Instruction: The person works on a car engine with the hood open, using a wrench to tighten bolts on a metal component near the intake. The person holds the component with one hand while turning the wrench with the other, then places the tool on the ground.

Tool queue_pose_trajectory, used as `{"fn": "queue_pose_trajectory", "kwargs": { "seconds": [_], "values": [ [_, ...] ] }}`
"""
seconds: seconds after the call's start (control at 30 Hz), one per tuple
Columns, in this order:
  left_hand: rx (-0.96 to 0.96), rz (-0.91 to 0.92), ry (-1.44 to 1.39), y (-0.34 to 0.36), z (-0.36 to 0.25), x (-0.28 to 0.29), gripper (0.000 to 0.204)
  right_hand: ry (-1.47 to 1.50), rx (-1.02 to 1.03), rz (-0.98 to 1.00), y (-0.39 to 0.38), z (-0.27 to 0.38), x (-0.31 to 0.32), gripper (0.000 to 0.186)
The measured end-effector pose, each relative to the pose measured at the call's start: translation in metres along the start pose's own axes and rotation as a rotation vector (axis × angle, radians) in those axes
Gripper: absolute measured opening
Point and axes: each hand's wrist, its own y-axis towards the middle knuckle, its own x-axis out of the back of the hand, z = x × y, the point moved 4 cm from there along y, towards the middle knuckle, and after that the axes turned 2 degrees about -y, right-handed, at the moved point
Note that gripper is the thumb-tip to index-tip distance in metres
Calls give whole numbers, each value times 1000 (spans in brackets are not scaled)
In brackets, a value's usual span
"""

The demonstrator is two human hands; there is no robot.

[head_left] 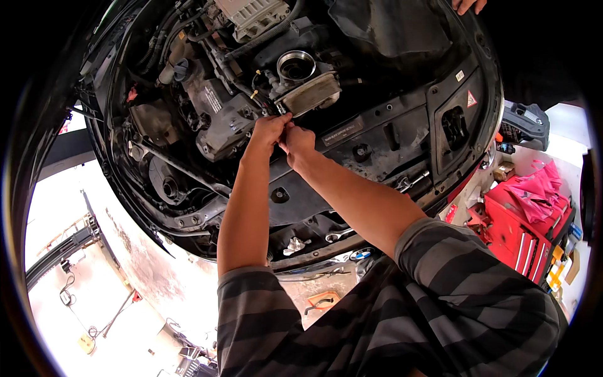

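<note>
We saw a pale floor (135, 333) at the lower left, so strongly lit that much of it washed out to white, with brownish stains toward its upper part. A loose dark cable (65, 293) lay on it, near a long dark metal beam (59, 256). At the right we saw a red tool chest (512, 242) with several drawers, a pink plastic bag (534, 191) slumped over its top. Above it, a whitish surface (568, 122) glowed; we could not tell wall from floor there.
</note>
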Motion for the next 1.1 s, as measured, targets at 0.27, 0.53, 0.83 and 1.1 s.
{"fn": "queue_pose_trajectory", "kwargs": {
  "seconds": [0.27, 0.53, 0.83, 1.1],
  "values": [
    [124, 15, 34, -5, -5, 2, 30, 248, -261, 33, -5, -4, -11, 31],
    [143, 155, -104, 2, 2, 6, 35, 278, -305, 50, 0, -11, -11, 39],
    [48, -3, 25, 3, 2, 0, 36, 286, -279, 99, -5, -4, -13, 39],
    [79, 150, -124, 4, 9, 5, 32, 347, -432, 199, -8, -5, -10, 39]
  ]
}}
